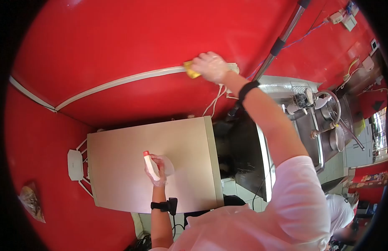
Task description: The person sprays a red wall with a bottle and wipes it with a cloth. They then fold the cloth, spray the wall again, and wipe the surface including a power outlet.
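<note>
My right hand [211, 67] is stretched up to the red wall, its fingers closed on a yellow cloth [191, 70] that lies against the white cable strip [131, 81]. My left hand [157, 170] is wrapped round a spray bottle with a red nozzle [146, 154], above the pale top of a cabinet [118, 144]. Both hands appear to wear thin clear gloves. White cables [214, 100] hang from the strip's end, just below my right hand.
A metal pole [281, 37] slants across the upper right. Beyond my right arm are a sink with a curved tap [338, 104] and a dish rack. A white router [75, 165] stands left of the cabinet. Another person [340, 212] is at the lower right.
</note>
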A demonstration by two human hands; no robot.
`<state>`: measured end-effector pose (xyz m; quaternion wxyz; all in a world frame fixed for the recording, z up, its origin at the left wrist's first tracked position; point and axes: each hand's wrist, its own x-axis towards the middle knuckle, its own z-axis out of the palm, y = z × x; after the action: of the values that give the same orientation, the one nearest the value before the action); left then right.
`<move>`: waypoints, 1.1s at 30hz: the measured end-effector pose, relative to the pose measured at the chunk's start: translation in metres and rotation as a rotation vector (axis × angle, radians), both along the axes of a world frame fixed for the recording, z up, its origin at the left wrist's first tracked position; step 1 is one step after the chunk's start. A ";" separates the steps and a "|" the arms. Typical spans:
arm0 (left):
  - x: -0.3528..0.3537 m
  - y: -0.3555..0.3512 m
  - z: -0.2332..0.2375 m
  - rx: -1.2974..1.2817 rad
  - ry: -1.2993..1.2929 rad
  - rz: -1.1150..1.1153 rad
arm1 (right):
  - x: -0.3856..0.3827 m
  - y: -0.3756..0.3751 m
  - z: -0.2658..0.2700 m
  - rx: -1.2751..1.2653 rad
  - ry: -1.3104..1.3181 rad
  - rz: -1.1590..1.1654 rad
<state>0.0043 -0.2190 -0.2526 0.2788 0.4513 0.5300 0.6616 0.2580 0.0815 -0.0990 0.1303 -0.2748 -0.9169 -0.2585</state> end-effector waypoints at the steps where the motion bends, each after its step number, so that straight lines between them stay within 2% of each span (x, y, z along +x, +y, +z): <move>1: 0.001 0.001 0.002 0.004 -0.092 0.018 | 0.024 -0.003 0.006 -0.034 -0.054 -0.046; 2: -0.003 0.000 -0.014 -0.006 -0.241 0.000 | 0.043 -0.007 0.013 -0.069 -0.107 -0.088; 3: -0.001 -0.001 -0.010 -0.008 -0.239 0.006 | 0.056 -0.011 0.015 -0.072 -0.105 -0.082; 5: 0.002 -0.001 0.000 -0.040 -0.160 -0.005 | 0.070 -0.016 0.019 -0.081 -0.035 -0.219; 7: -0.001 -0.002 -0.006 -0.001 -0.146 -0.019 | 0.069 -0.023 0.030 -0.062 0.014 -0.244; 8: -0.004 -0.002 -0.011 0.005 -0.061 -0.027 | 0.067 -0.024 0.033 -0.047 0.067 -0.281; 9: -0.008 -0.003 -0.014 0.009 0.027 -0.036 | 0.067 -0.020 0.027 -0.047 0.068 -0.269; 11: 0.003 -0.002 0.003 0.018 0.039 0.021 | 0.062 -0.008 0.005 0.171 0.093 -0.127; 13: 0.004 -0.001 0.010 0.017 -0.111 -0.043 | 0.043 -0.014 -0.008 0.135 0.141 -0.113; 14: -0.002 0.001 -0.007 0.012 -0.096 -0.015 | 0.031 -0.015 -0.015 0.097 0.228 -0.156; 15: -0.002 0.002 -0.003 0.014 -0.103 -0.005 | 0.021 -0.016 -0.021 0.055 0.313 -0.200; 16: 0.002 0.002 -0.001 0.043 -0.103 -0.020 | 0.013 -0.018 -0.026 0.116 0.357 -0.254; 19: 0.005 0.000 0.007 0.029 -0.178 -0.045 | 0.003 -0.019 -0.024 0.157 0.373 -0.314; 21: 0.002 0.000 -0.001 -0.030 0.077 -0.027 | -0.007 -0.023 -0.016 0.137 0.335 -0.307; 22: 0.003 0.001 -0.009 -0.022 0.064 -0.020 | -0.017 -0.024 -0.012 0.111 0.312 -0.306; 24: 0.001 0.001 -0.025 -0.106 -0.193 -0.084 | -0.050 -0.018 -0.010 0.107 0.295 -0.246; 27: 0.000 0.001 -0.022 -0.074 -0.213 -0.113 | -0.118 -0.020 -0.007 0.097 0.276 -0.191; 28: 0.001 0.000 0.000 -0.005 0.048 -0.082 | -0.141 -0.018 -0.011 0.109 0.297 -0.160; 31: 0.005 0.000 -0.002 -0.069 -0.076 -0.081 | -0.207 -0.018 -0.008 0.024 0.353 -0.099; 33: 0.003 0.002 -0.009 -0.016 -0.064 -0.077 | -0.242 -0.019 -0.005 -0.029 0.326 -0.123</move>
<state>0.0075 -0.2166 -0.2612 0.3244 0.4480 0.5082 0.6601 0.0164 0.0621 -0.1043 0.2572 -0.3706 -0.8686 -0.2048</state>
